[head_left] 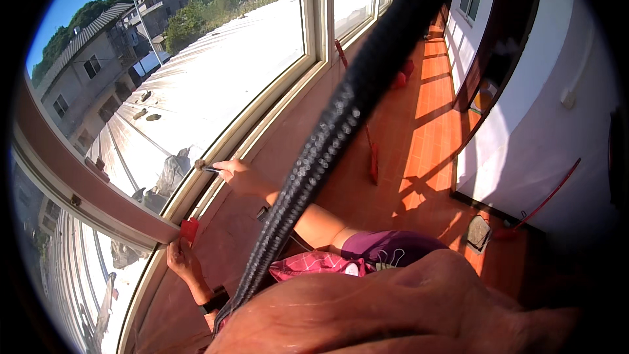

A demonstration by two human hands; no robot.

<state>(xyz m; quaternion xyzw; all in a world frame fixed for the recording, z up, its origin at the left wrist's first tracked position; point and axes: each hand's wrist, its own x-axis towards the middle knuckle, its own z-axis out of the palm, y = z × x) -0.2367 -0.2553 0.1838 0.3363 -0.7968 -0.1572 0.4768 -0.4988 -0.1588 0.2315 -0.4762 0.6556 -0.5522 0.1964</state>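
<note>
My right hand [237, 176] is closed round the thin dark handle of a small brush [202, 166]. Its brownish bristle end touches the cream window frame's sill track [217, 158]. Lower left, beside the window post, my left hand [184, 263] is closed at the lower edge of a small flat red piece [189, 229], whose exact kind I cannot make out. That piece stands up against the sill at the foot of the post. A dark band sits round my left wrist.
A black braided cable [327, 137] crosses the view diagonally, hiding part of the right forearm. On the orange tiled floor [419, 157], a red-handled broom [544, 193] leans near the white wall, beside a greyish square block [479, 234]. A dark doorway [501, 33] opens at the right.
</note>
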